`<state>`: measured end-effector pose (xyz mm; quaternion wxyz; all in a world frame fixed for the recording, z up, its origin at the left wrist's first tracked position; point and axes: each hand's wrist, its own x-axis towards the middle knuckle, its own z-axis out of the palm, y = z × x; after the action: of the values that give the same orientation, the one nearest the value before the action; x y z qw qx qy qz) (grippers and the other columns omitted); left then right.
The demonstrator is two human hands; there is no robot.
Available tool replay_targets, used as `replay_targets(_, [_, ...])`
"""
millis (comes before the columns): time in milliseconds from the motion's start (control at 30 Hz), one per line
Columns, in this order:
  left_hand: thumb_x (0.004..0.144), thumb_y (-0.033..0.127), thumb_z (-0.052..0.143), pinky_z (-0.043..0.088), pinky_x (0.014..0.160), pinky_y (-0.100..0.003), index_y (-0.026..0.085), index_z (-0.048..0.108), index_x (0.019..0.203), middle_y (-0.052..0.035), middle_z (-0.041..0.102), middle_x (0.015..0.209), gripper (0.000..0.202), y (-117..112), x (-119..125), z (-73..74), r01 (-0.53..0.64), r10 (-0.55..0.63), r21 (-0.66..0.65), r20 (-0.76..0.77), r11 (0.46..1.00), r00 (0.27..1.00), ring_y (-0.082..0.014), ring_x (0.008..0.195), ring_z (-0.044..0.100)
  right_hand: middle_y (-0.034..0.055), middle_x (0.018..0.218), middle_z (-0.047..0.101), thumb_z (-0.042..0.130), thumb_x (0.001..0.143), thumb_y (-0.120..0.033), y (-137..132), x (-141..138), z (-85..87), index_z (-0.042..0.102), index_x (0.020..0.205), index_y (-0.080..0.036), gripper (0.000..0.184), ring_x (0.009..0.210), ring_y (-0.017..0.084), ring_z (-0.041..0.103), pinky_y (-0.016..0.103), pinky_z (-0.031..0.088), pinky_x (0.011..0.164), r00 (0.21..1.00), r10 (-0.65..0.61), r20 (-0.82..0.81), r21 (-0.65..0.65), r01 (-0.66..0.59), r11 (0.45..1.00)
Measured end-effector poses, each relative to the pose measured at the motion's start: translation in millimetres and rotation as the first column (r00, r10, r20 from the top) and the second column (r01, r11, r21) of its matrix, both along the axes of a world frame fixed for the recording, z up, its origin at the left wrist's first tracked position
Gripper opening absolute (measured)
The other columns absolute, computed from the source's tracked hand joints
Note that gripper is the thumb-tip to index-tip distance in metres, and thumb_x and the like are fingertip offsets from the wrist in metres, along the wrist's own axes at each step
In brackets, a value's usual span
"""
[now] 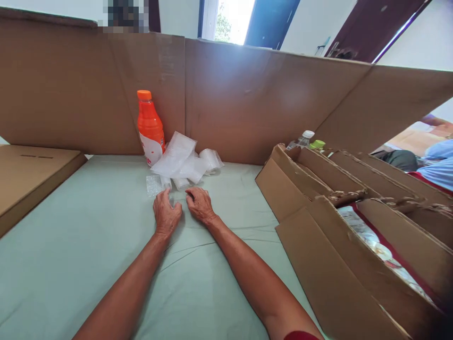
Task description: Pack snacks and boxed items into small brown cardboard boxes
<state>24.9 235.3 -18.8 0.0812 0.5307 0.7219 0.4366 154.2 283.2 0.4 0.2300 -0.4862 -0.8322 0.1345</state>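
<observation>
My left hand [167, 213] rests on the pale green cloth [88, 245], thumb apart from the fingers, with nothing in it. Just beside it, my right hand [200, 204] lies loosely bent on the cloth, also empty. A small gap separates the two hands. Right beyond the fingertips is a heap of clear bubble wrap [179, 160], crumpled into several pieces. Close behind the heap stands an upright orange bottle [150, 123] with an orange cap and a white lower label; the wrap hides part of its base.
A cardboard wall [247, 94] closes off the back. At the right, a divided cardboard box [318, 255] holds a clear bottle [303, 140], a green-capped item [317, 144] and a patterned packet [378, 250]. A flat carton [35, 174] lies left. Another person [439, 160] sits far right.
</observation>
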Motion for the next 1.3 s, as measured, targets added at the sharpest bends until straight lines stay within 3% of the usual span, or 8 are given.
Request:
replay_targets(200, [0.076,0.027,0.062,0.037,0.116,-0.048,0.011,0.045,0.139,-0.02,0.055,0.14,0.067,8.9,-4.9,1.5,0.021,-0.022,-0.104,-0.004,0.994,1.0,-0.0334,0.135,0.049,0.0105,0.152,0.052,0.057,0.093,-0.024,1.1,-2.5,-0.8,0.051,0.143,-0.019,0.051,0.14,0.022,0.044,0.039,0.03,0.115,0.995,0.104,-0.006,-0.001,-0.104,0.995])
replay_targets(367, [0.073,0.022,0.063,0.041,0.112,-0.049,0.014,0.051,0.132,-0.0172,0.06,0.133,0.061,37.1,-20.0,10.3,0.056,-0.059,-0.203,-0.008,0.978,0.998,-0.0342,0.13,0.055,0.0113,0.145,0.057,0.051,0.094,-0.021,2.6,0.6,-1.6,0.055,0.137,-0.018,0.044,0.133,0.024,0.049,0.041,0.034,0.111,0.998,0.06,-0.023,-0.011,-0.06,0.998])
replay_targets(467, [0.073,0.019,0.061,0.041,0.113,-0.049,0.013,0.052,0.131,-0.0168,0.06,0.133,0.059,37.3,-23.3,14.5,0.085,-0.093,-0.196,-0.03,0.977,0.995,-0.0332,0.132,0.053,0.0091,0.135,0.063,0.048,0.092,-0.015,3.3,2.4,-2.6,0.061,0.128,-0.021,0.039,0.125,0.024,0.053,0.041,0.036,0.107,0.999,0.02,-0.043,-0.012,-0.02,1.0])
replay_targets(600, [0.078,0.019,0.055,0.035,0.119,-0.048,0.009,0.048,0.138,-0.0211,0.046,0.147,0.061,1.6,-16.4,9.6,0.119,-0.13,-0.129,-0.076,0.984,0.989,-0.0321,0.145,0.039,0.0068,0.124,0.068,0.047,0.089,-0.01,4.9,2.2,-4.5,0.066,0.116,-0.022,0.036,0.119,0.022,0.054,0.037,0.036,0.103,0.998,-0.005,-0.059,-0.012,0.004,1.0])
replay_targets(733, [0.081,0.025,0.056,0.034,0.12,-0.051,0.01,0.057,0.131,-0.0212,0.047,0.147,0.053,-57.8,-6.4,-2.4,0.23,-0.245,-0.122,-0.127,0.966,0.961,-0.0333,0.141,0.044,0.005,0.118,0.07,0.045,0.088,-0.008,8.2,1.8,-6.6,0.069,0.107,-0.022,0.034,0.114,0.021,0.056,0.035,0.036,0.1,0.998,-0.021,-0.058,-0.012,0.02,1.0])
replay_targets(900, [0.089,0.028,0.054,0.023,0.119,-0.067,0.018,0.063,0.129,-0.0172,0.053,0.148,0.042,-124.9,15.1,-6.5,0.399,-0.457,-0.225,-0.38,0.889,0.804,-0.0352,0.141,0.044,0.0061,0.121,0.07,0.044,0.088,-0.007,11.0,0.8,-5.7,0.069,0.107,-0.021,0.035,0.116,0.022,0.058,0.036,0.038,0.1,1.0,-0.021,-0.015,-0.003,0.021,1.0])
replay_targets(1100, [0.092,0.042,0.056,0.019,0.12,-0.067,0.024,0.057,0.141,-0.013,0.048,0.156,0.053,-148.2,31.7,9.8,0.456,-0.573,-0.351,-0.425,0.818,0.701,-0.0342,0.147,0.038,0.0099,0.139,0.062,0.049,0.093,-0.015,-3.9,2.5,3.7,0.065,0.124,-0.019,0.035,0.13,0.023,0.053,0.038,0.038,0.107,0.993,0.044,0.112,0.028,-0.047,0.999])
replay_targets(1300, [0.095,0.049,0.051,0.02,0.118,-0.07,0.024,0.052,0.146,-0.0138,0.046,0.157,0.057,-175.1,19.3,5.8,0.461,-0.583,-0.357,-0.507,0.813,0.635,-0.0363,0.146,0.039,0.0143,0.156,0.046,0.049,0.101,-0.035,-68.6,33.0,7.3,0.053,0.143,-0.018,0.046,0.146,0.028,0.037,0.045,0.029,0.117,0.961,0.076,0.267,0.032,-0.087,0.996])
